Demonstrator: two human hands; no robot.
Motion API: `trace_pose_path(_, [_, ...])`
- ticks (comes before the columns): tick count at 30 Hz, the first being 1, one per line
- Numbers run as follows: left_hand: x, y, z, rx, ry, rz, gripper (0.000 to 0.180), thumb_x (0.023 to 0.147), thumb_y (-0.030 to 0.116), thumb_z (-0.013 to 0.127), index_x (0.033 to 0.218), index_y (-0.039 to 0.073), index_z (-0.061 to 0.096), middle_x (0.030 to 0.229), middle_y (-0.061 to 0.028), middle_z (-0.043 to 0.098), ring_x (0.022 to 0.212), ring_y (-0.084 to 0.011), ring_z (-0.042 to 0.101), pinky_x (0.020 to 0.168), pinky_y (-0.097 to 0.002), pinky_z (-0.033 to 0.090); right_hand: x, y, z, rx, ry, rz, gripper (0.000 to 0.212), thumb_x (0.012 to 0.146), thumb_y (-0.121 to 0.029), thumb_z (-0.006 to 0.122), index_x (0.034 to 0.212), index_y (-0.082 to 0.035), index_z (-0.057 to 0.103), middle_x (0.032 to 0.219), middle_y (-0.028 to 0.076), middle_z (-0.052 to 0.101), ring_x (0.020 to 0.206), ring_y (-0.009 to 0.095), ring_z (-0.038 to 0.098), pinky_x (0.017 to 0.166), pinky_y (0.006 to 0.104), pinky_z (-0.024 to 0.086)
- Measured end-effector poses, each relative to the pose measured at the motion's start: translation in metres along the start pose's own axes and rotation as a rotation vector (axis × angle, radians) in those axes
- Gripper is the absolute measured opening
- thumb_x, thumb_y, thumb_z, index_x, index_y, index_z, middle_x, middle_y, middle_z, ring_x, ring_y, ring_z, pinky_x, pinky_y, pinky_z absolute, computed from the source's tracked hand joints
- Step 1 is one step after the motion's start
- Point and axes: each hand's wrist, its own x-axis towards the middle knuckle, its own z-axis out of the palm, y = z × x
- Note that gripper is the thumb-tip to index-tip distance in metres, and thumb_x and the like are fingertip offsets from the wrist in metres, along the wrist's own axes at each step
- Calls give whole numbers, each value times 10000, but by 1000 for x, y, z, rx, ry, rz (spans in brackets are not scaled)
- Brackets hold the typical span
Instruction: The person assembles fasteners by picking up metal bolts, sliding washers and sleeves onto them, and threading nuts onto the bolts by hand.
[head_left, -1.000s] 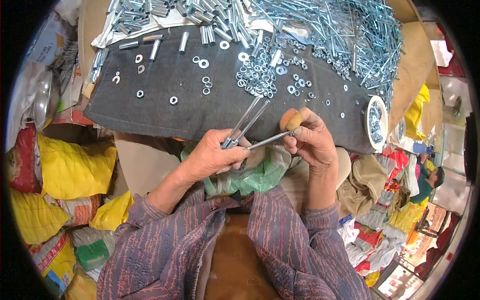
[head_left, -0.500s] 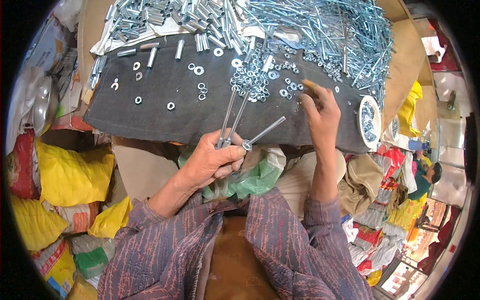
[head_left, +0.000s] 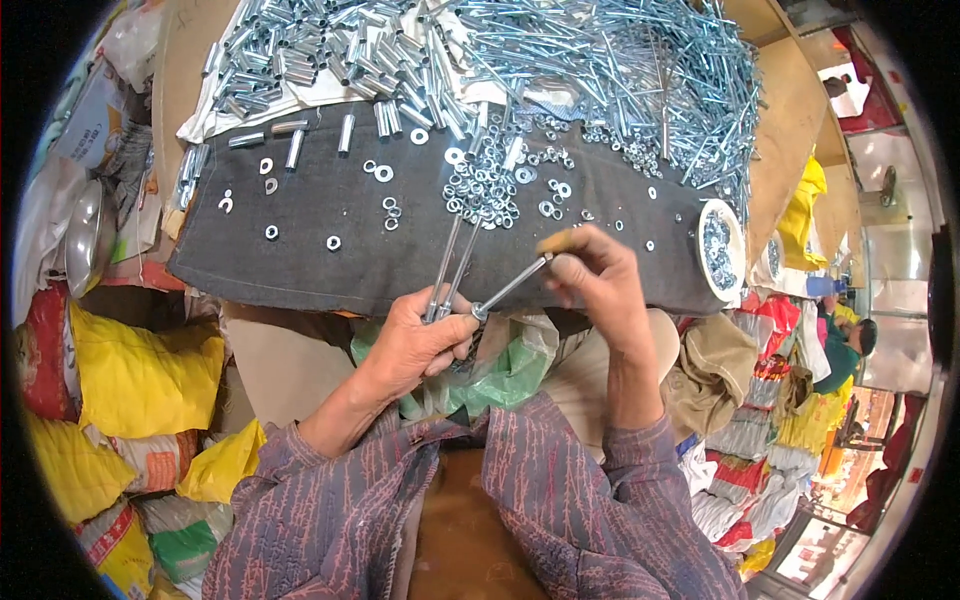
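My left hand (head_left: 425,340) is closed around several long thin metal bolts. Two of their rods (head_left: 452,262) point away from me toward the pile of nuts, and a third bolt (head_left: 513,284) slants up to the right, with a washer-like round end by my thumb. At the slanted bolt's tip is my right hand (head_left: 605,290), thumb and forefinger pinched together; a tan covering wraps the forefinger. Whatever small piece it pinches is mostly hidden. Beyond the hands, a heap of nuts and washers (head_left: 482,190) lies on the dark cloth (head_left: 330,285).
Metal sleeves (head_left: 300,65) and long bolts (head_left: 620,60) are heaped at the back. A white bowl (head_left: 708,270) of small parts stands at the cloth's right edge. Loose washers and nuts (head_left: 334,243) are scattered at left. Yellow sacks (head_left: 145,365) and other bags surround me.
My right hand has moved left and down from beside the loose nuts to the slanted bolt's tip. My left hand keeps its hold; the view has shifted slightly.
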Motion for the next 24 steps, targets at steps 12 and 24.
trace_pose_path(12, [-3, 5, -7, 40, -83, -176, 80, 860, 75, 631, 885, 31, 568, 624, -50, 557, 399, -30, 372, 356, -184, 242, -21, 6, 4, 57, 29, 108, 147, 860, -53, 628, 981, 26, 655, 706, 34, 621, 550, 45, 512, 480, 171, 393])
trace_pose_path(24, [-8, 1, -1, 59, -104, -89, 128, 874, 132, 633, 899, 22, 571, 663, -28, 572, 433, -16, 389, 377, -182, 257, -33, 19, 44, 117, -50, 182, 123, 826, -39, 637, 929, 30, 646, 705, 64, 633, 570, 93, 579, 482, 208, 439])
